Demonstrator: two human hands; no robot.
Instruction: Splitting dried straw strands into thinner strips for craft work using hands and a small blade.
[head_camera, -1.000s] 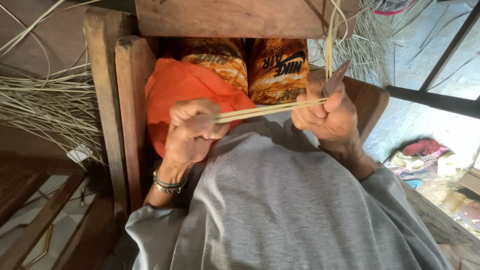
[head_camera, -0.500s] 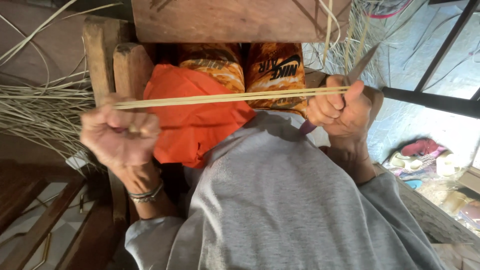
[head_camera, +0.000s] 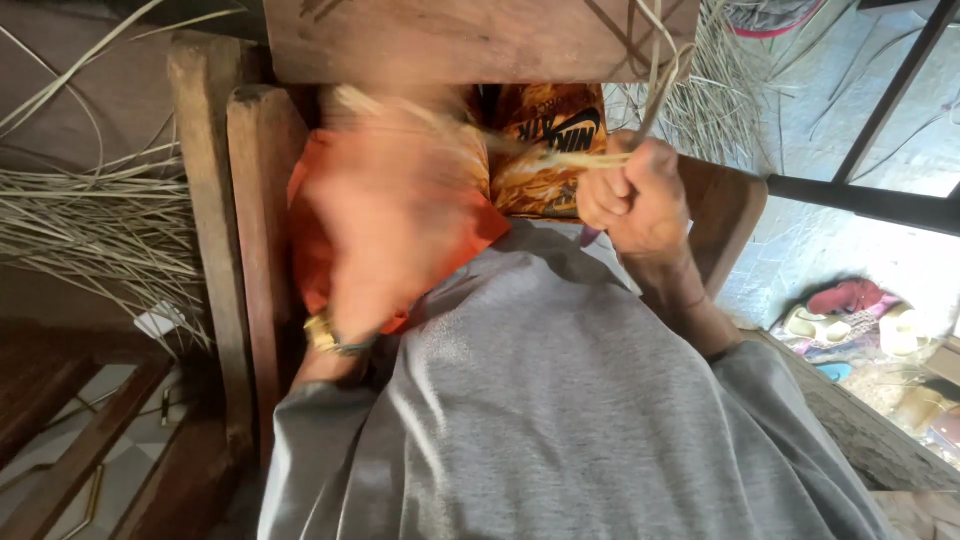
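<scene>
Cane strip (head_camera: 560, 158) runs sideways from the right hand (head_camera: 632, 195), whose fingers are clamped on its end, toward the blurred left hand (head_camera: 395, 215); that hand's grip cannot be told.

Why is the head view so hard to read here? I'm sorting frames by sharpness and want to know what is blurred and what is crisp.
Head view: the left hand is heavily motion-smeared, and the pale strip near it streaks. The right hand, grey shirt and wooden frame are fairly sharp. Daylight brightens the floor at right; the left side is dim.
</scene>
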